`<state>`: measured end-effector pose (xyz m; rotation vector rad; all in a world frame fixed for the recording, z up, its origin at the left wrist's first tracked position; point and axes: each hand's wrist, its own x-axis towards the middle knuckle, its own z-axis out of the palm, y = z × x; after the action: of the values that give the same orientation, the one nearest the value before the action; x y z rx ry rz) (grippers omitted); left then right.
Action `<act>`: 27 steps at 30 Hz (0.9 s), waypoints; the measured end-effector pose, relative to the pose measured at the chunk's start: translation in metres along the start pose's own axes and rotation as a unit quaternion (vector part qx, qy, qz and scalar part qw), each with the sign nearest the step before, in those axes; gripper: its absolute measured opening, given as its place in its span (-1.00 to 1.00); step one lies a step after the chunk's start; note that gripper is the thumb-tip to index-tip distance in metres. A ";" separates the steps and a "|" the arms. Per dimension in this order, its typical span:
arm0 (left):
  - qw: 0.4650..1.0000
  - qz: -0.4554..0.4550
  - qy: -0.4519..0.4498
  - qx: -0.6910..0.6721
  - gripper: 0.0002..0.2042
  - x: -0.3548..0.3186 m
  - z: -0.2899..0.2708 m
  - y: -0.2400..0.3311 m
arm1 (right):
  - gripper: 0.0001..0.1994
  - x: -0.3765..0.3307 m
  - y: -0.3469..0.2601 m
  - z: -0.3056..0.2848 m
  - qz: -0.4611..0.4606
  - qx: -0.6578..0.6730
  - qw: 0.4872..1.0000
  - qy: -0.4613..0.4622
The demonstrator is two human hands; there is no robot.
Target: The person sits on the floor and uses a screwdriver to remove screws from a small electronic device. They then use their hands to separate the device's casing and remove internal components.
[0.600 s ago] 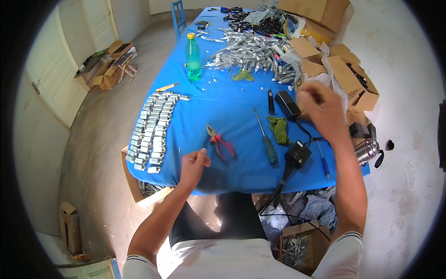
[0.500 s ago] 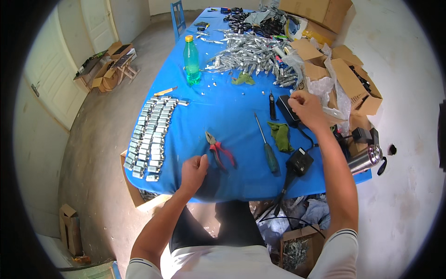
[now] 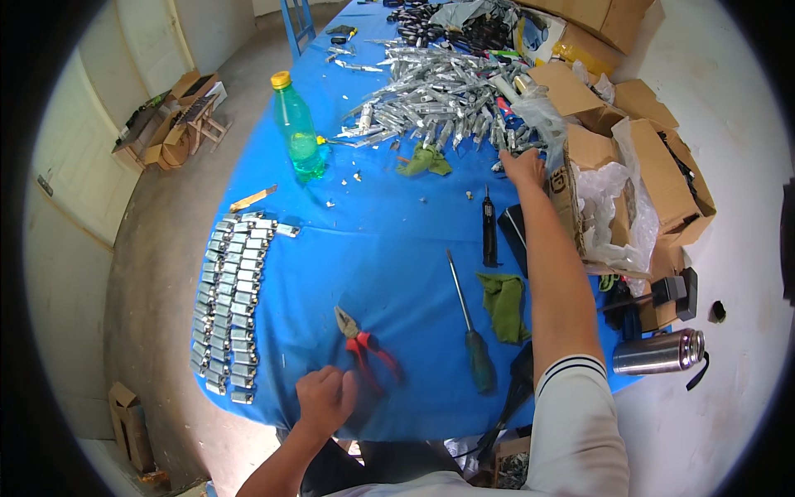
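You get bright, even daylight over the whole blue surface (image 3: 397, 248), with only soft, short shadows under the screwdriver (image 3: 469, 321) and the pliers (image 3: 364, 341), and strong whitish glare on the pale floor (image 3: 745, 149) at the right and on the pile of metal parts (image 3: 439, 91). The fisheye lens bends the surface's edges and the wall (image 3: 74, 166) toward the rim, and a black ring closes your picture all round. Your left hand (image 3: 325, 399) looks slightly smeared, while the middle of the view stays sharp.
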<state>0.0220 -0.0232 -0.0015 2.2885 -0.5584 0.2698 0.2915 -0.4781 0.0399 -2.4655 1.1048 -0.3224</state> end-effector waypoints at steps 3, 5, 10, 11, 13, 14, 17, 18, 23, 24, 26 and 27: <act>1.000 0.000 -0.002 -0.001 -0.78 0.001 0.004 -0.001 | 0.01 0.026 0.011 0.018 0.028 -0.050 0.996 0.074; 1.000 -0.003 -0.004 0.007 -0.78 0.003 0.004 0.000 | 0.14 0.049 0.022 0.027 0.067 -0.033 0.995 0.064; 1.000 0.005 -0.001 0.019 -0.79 0.003 0.005 -0.001 | 0.23 0.069 0.031 0.024 0.003 0.095 0.995 0.040; 1.000 0.003 -0.004 0.021 -0.79 0.004 0.005 -0.001 | 0.24 0.074 0.034 0.025 -0.021 0.122 0.991 0.052; 0.999 -0.004 -0.012 0.031 -0.78 0.004 0.005 0.001 | 0.22 0.068 0.022 0.017 -0.017 0.088 0.996 -0.012; 0.999 -0.007 -0.019 0.033 -0.79 0.004 0.004 0.003 | 0.20 0.060 0.008 0.013 -0.013 0.052 0.998 -0.036; 0.998 0.007 -0.039 0.038 -0.80 0.012 0.003 0.008 | 0.09 0.048 -0.011 0.021 0.012 -0.042 0.999 -0.019; 0.998 0.009 -0.036 0.044 -0.79 0.011 0.003 0.009 | 0.04 0.042 -0.020 0.022 0.012 -0.053 0.998 -0.018; 0.998 0.020 -0.036 0.049 -0.78 0.010 0.003 0.009 | -0.15 0.037 -0.033 0.034 0.022 -0.037 0.999 0.015; 0.998 0.022 -0.037 0.054 -0.78 0.009 0.003 0.008 | -0.18 0.037 -0.032 0.034 0.015 -0.024 0.999 0.018; 0.997 0.024 -0.033 0.063 -0.77 0.007 0.005 0.006 | -0.28 0.035 -0.032 0.037 0.006 -0.013 0.999 0.034; 0.997 0.025 -0.028 0.068 -0.76 0.007 0.006 0.006 | -0.30 0.032 -0.033 0.037 -0.011 -0.008 0.999 0.033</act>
<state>0.0254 -0.0336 0.0002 2.4227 -0.6434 0.2765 0.3476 -0.4721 0.0231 -2.4985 1.1129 -0.4061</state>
